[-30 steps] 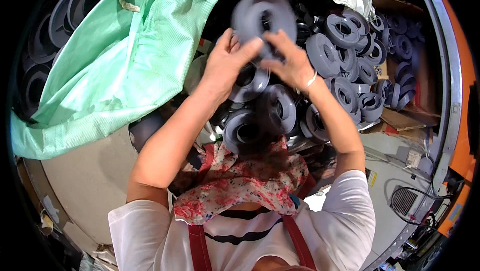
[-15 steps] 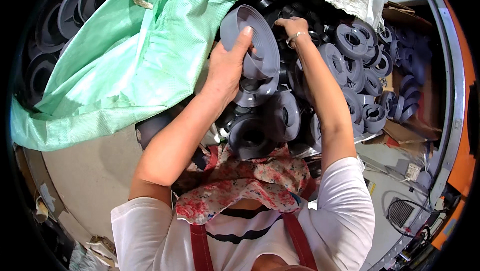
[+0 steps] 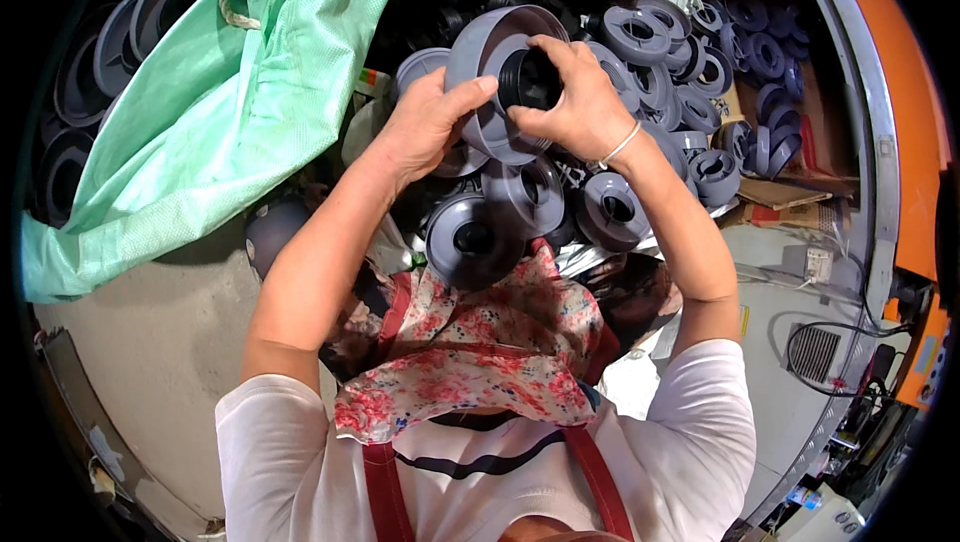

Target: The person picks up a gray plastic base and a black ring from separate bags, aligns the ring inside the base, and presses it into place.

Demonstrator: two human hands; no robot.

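My left hand (image 3: 422, 129) grips the left rim of a round grey plastic part (image 3: 476, 47), dish-shaped with a wide hole, its thumb on the inner side. At that hole my right hand (image 3: 588, 110) pinches a black ribbed ring (image 3: 512, 78) between thumb and fingers. The ring lies against or inside the hole; how deep it sits cannot be told. Just below are loose parts of the same grey kind, among them one grey part (image 3: 447, 239) above my lap and another grey part (image 3: 613, 210) by my right forearm.
A pale green woven sack (image 3: 290, 72) spreads across the left. Behind my hands lies a heap of black rings (image 3: 425, 12). More grey rings (image 3: 640, 34) pile up at the right, beside an open cardboard box (image 3: 825, 132) holding several. A metal frame edge (image 3: 885, 147) borders the right side.
My right hand has come back from the black heap with a black ring and brought it to the grey part. My left hand still holds that part, now turned with its opening toward me.
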